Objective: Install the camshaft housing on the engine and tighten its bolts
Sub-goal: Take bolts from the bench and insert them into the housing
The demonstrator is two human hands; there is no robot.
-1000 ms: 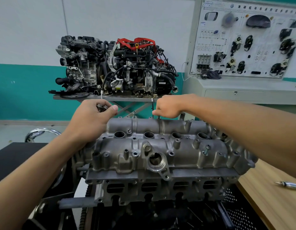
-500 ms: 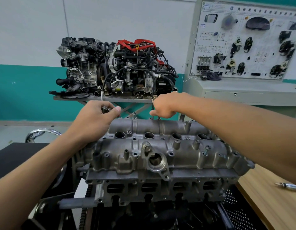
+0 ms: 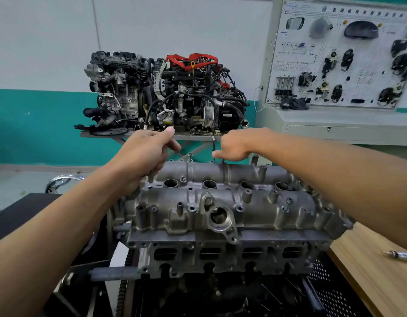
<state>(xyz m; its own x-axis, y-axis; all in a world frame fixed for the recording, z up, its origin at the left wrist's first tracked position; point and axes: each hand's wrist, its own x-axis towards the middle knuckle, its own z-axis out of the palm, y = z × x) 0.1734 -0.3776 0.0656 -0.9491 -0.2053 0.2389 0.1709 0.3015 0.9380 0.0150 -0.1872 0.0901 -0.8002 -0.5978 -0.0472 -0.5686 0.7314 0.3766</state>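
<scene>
Seating bolt (image 3: 223, 160) upright at housing (image 3: 220, 202) far edge: right hand (image 3: 235, 146) pinches it from directly above; left hand (image 3: 147, 154), over housing's left end, grips spare bolts (image 3: 151, 175).

A line of Chinese characters is printed as a heading (image 3: 369, 12) along the top edge of the display board (image 3: 369, 92), beside a round emblem (image 3: 324, 8); neither can be read with certainty. A small white label (image 3: 227, 115) is fixed on the engine (image 3: 166, 92) behind, its print too small to be read.
</scene>
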